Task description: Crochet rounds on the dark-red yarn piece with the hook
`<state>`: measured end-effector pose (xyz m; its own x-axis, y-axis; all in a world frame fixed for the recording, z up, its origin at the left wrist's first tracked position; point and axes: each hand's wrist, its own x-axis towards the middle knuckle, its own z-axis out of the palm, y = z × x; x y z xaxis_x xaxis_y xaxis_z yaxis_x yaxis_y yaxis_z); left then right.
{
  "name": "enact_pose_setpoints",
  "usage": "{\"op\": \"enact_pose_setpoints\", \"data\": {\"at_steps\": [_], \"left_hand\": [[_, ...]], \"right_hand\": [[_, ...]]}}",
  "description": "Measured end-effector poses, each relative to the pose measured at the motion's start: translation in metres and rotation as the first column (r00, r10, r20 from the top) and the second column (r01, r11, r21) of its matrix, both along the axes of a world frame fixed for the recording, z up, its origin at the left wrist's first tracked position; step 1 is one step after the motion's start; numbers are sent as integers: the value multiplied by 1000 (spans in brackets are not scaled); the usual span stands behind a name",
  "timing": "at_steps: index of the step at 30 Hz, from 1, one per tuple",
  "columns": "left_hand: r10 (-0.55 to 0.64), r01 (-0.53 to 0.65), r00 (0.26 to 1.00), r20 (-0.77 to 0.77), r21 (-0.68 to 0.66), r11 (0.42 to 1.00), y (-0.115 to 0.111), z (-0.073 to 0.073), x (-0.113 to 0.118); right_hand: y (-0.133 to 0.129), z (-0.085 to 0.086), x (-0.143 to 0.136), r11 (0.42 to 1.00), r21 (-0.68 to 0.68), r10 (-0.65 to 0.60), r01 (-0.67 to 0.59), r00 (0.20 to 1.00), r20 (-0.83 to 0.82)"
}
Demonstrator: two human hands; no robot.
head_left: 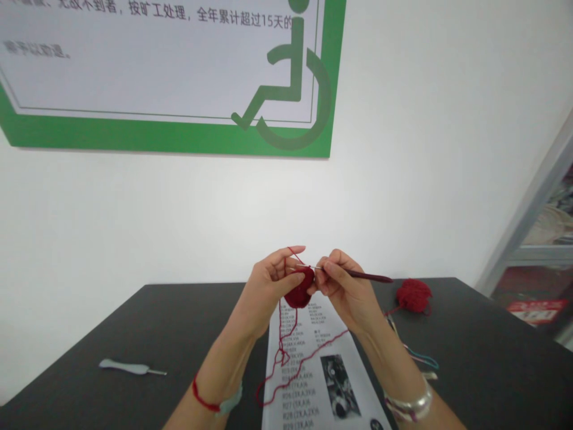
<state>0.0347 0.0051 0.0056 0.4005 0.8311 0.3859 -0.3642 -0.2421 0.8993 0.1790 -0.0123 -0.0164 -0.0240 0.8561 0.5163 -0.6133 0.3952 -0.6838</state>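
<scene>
One red crochet piece [299,289], pinched between left thumb and fingers [268,280], presumably to steady its edge; one dark-handled hook [369,276], clamped in right hand [347,286], above printed sheet [313,382]

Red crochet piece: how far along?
Done: a small, rounded red piece is formed. In hand: left hand pinches it; right hand has the dark-handled hook at its top edge. Left: unclear; red yarn ball remains, and the printed sheet's rows don't show the current one.
</scene>
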Motion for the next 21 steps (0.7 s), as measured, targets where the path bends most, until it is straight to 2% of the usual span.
{"op": "enact_pose_setpoints", "data": {"at_steps": [5, 12, 21], "left_hand": [[30, -30, 999, -22, 3, 1000, 1, 1, -2], [80, -81, 996, -40, -23, 996, -5, 6, -1], [91, -92, 995, -40, -23, 996, -4, 5, 0]], "right_hand": [[2, 1, 8, 998, 52, -24, 19, 995, 95], [1, -3, 22, 976, 170, -181, 133, 933, 312], [-7, -2, 23, 946, 221, -309, 236, 862, 402]]}}
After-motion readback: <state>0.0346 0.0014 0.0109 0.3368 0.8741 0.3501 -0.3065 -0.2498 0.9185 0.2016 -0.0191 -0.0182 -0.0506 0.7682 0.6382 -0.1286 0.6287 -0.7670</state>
